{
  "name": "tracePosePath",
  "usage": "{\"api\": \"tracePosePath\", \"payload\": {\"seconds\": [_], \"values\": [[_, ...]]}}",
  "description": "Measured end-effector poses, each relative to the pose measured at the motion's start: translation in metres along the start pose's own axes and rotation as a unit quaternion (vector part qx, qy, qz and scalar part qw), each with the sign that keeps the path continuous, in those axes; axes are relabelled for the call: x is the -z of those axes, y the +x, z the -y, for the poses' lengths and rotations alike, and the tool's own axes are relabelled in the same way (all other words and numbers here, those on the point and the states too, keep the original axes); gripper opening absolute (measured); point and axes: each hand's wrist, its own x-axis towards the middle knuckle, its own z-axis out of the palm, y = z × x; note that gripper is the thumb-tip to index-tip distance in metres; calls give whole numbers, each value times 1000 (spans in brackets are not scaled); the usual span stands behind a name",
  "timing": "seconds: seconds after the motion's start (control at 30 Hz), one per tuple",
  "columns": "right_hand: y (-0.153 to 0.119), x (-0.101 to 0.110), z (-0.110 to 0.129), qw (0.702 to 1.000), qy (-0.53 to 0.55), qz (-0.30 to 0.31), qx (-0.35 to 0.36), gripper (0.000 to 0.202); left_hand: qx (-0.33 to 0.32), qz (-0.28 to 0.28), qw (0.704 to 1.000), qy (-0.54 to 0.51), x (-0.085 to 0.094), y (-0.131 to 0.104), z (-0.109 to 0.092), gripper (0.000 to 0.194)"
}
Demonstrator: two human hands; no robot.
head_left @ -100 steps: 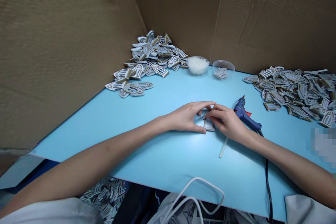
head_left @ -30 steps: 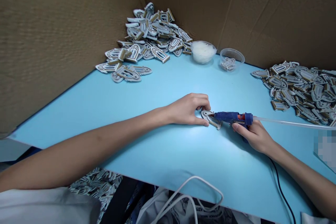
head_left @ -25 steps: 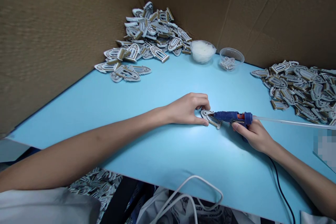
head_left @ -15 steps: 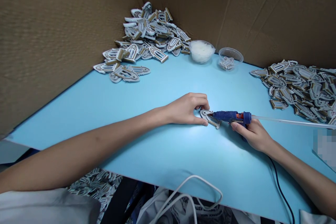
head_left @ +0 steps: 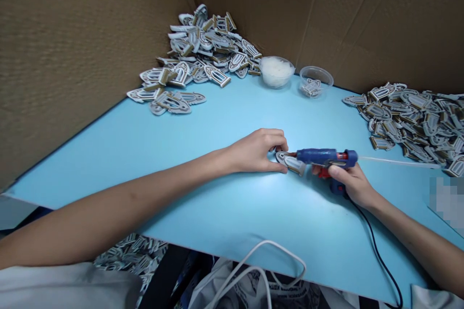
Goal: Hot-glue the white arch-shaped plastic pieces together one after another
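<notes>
Near the middle of the blue tabletop, my left hand (head_left: 258, 151) pinches the left end of a small arched, window-shaped piece (head_left: 294, 164) between thumb and fingers. The piece lies flat, white and grey with a bright inner part. My right hand (head_left: 353, 181) grips a blue glue gun (head_left: 322, 156) with a red trigger. Its nozzle points left and sits at the upper side of the piece; whether it touches cannot be made out. A clear glue stick (head_left: 398, 161) sticks out of the gun's back end.
Piles of similar pieces lie at the back left (head_left: 210, 48) and right (head_left: 409, 116). Between them stand a bowl of white bits (head_left: 276, 72) and a clear cup (head_left: 315, 82). Cardboard walls (head_left: 253, 5) rise behind. A black cord (head_left: 375, 244) trails from the gun; a white cable (head_left: 266, 242) crosses the front edge.
The glue gun has tilted and shifted slightly right, showing its red trigger and handle. The piece's middle now looks brighter. My left hand is almost unmoved.
</notes>
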Motion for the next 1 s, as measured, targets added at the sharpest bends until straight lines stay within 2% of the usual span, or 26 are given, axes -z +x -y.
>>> {"api": "tracePosePath", "payload": {"seconds": [0.1, 0.2, 0.3, 0.37, 0.47, 0.63, 0.73, 0.9, 1.0], "values": [[1, 0, -4, 995, 76, -55, 34, 59, -12, -4, 1000, 17, -1, -1, -4, 46], [2, 2, -7, 992, 65, -95, 53, 57, -49, 9, 999, 8, -3, -3, -7, 42], [1, 3, -9, 991, 45, -112, 59, 58, -42, -3, 998, 47, -4, -4, -9, 42], [0, 3, -10, 991, 40, -109, 61, 56, -23, -18, 997, 78, -3, -5, -10, 52], [-2, 5, -13, 992, 43, -95, 75, 53, -12, -29, 996, 82, 1, -5, -9, 41], [-6, 12, -22, 993, 8, -29, 115, 50, -72, 44, 990, 112, 8, -4, -6, 47], [-5, 14, -21, 992, -53, -10, 118, 44, -51, 53, 993, 97, 14, -4, -6, 36], [-2, 11, -10, 984, -136, 6, 116, 41, -45, 96, 994, 28, 27, -4, -6, 45], [-2, 6, -4, 978, -157, 23, 132, 37, -44, 87, 995, 26, 27, -3, -2, 36]]}}
